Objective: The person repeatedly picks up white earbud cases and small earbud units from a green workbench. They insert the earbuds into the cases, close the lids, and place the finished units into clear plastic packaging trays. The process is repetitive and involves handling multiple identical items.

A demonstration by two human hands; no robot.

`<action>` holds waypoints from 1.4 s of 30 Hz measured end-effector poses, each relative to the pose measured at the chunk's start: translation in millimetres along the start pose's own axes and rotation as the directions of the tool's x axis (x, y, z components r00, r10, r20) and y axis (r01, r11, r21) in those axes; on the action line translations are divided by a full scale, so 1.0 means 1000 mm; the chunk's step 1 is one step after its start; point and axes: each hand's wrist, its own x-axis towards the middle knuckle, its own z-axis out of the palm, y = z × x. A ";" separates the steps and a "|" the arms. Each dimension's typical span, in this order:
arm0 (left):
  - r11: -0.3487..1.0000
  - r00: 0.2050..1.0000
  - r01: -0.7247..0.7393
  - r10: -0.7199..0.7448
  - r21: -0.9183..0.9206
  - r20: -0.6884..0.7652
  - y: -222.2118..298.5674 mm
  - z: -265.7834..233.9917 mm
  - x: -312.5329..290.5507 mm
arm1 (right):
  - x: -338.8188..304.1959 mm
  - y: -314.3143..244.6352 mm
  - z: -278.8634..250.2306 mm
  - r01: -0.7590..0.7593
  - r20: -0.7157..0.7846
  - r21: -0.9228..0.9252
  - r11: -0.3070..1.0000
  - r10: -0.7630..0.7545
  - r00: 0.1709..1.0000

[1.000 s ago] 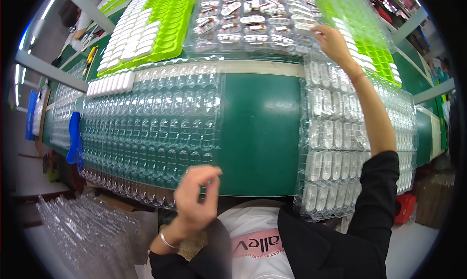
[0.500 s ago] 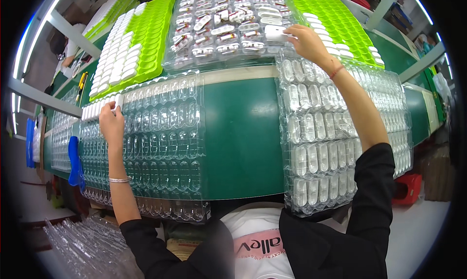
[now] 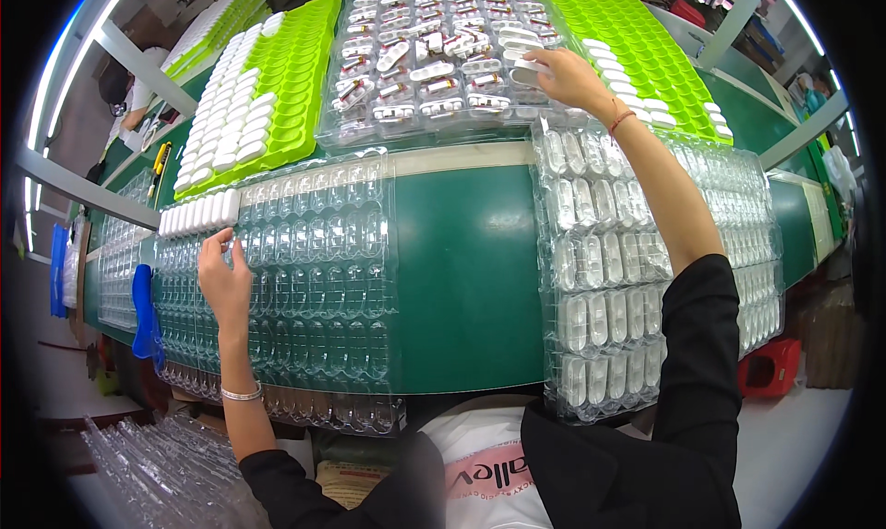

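Observation:
My left hand (image 3: 224, 280) hovers over the clear plastic tray (image 3: 318, 280) at the left, thumb and fingers apart with nothing seen between them. Just beyond its fingertips, a row of white oval casings (image 3: 198, 213) stands in the tray's far left pockets. Reaching far and right, my right hand (image 3: 570, 78) pinches a white oval casing (image 3: 530, 64) above the middle tray (image 3: 332, 130). That tray holds many open white casings with small red-and-dark parts (image 3: 438, 86); some lie loose on top.
Green trays partly filled with white casings stand at the far left (image 3: 300, 95) and far right (image 3: 683, 86). Stacked clear trays of white shells (image 3: 583, 317) lie at the right. A blue-handled tool (image 3: 142, 312) rests at the left edge. Metal posts (image 3: 88, 192) flank the green table (image 3: 466, 280).
My left hand has drawn back from the end of the casing row, leaving a casing there. My right hand has shifted slightly; its white casing has turned and now shows a narrower side.

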 end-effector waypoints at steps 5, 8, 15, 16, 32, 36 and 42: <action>1.000 1.000 0.018 -0.018 -0.010 0.002 0.001 -0.007 0.002 | 0.022 0.025 0.011 0.094 -0.064 0.106 0.990 -0.087 0.994; 0.998 0.998 0.051 -0.050 -0.035 0.027 -0.003 -0.006 0.001 | 0.022 0.022 0.013 0.085 -0.035 0.047 0.995 -0.084 0.996; 0.989 0.989 0.146 -0.146 0.000 -0.016 -0.045 0.021 0.026 | 0.003 0.018 0.011 0.010 -0.138 0.194 0.981 0.017 0.990; 0.988 0.989 0.145 -0.145 0.046 -0.019 -0.055 0.025 0.034 | 0.000 0.018 0.006 0.035 -0.150 0.195 0.980 -0.006 0.989; 0.946 0.963 0.035 -0.117 0.321 0.242 -0.125 0.082 0.087 | -0.252 0.063 -0.126 -0.426 -0.215 0.316 0.848 0.501 0.838; 0.954 0.983 -0.007 -0.049 0.300 0.178 -0.124 0.107 0.096 | -0.358 0.140 -0.162 -0.679 -0.392 0.148 0.719 0.673 0.627; 0.967 0.969 -0.243 0.245 0.071 -0.018 -0.022 0.037 0.068 | -0.459 0.184 -0.208 -0.873 -0.403 -0.158 0.462 0.777 0.484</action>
